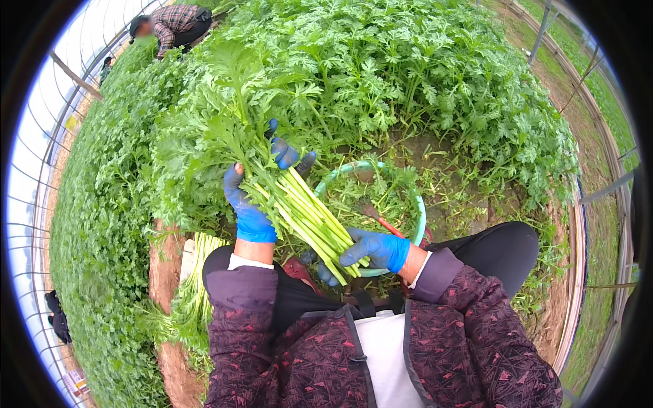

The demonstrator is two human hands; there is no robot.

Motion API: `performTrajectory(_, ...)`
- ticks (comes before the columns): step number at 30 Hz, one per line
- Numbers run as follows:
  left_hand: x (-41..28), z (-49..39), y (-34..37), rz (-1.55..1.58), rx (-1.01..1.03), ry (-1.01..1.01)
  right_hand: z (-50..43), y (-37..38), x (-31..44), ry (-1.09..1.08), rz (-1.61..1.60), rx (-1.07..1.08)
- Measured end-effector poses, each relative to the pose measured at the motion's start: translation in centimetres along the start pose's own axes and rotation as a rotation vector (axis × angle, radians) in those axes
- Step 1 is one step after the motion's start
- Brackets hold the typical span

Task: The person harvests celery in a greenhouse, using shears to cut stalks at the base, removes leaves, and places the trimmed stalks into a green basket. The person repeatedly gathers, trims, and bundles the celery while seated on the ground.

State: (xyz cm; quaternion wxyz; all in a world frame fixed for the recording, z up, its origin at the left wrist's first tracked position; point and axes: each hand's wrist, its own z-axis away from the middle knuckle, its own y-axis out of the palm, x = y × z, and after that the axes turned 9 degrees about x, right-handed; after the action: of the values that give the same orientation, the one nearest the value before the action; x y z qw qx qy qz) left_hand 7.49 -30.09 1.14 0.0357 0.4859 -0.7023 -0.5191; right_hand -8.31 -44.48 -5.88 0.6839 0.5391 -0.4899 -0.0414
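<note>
A bunch of leafy greens with long pale stems point(311, 214), probably crown daisy, lies slantwise across both of my hands. My left hand point(255, 204), in a blue glove, cradles it where the leaves meet the stems, fingers curled up on the far side. At the cut ends, my blue-gloved right hand point(375, 250) grips the stems, thumb on top and fingertips below. Behind the bunch is a green round basin or hoop point(419, 204), its rim partly hidden. Leaf scraps and a tool with a red handle point(390, 227) are within its outline.
Dense standing greens point(408, 61) rise ahead and to the left. Cut bunches point(196, 285) lie beside my left knee, near a strip of bare soil point(166, 265). Another person point(178, 25) bends over the plants at the far left. A long edging board point(574, 285) runs along the right.
</note>
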Motion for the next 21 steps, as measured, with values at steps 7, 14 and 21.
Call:
performTrajectory(7,-0.2,0.4,-0.3,-0.078,-0.114,0.068,0.7,1.8,2.2,-0.424,1.718,-0.813)
performTrajectory(14,-0.3,0.6,-0.2,-0.078,-0.137,0.053,-1.5,2.7,2.3,-0.609,1.571,-0.819)
performTrajectory(21,-1.7,1.0,-1.0,-0.095,-0.070,0.084,1.5,-1.4,-0.1,-0.297,1.493,-0.775)
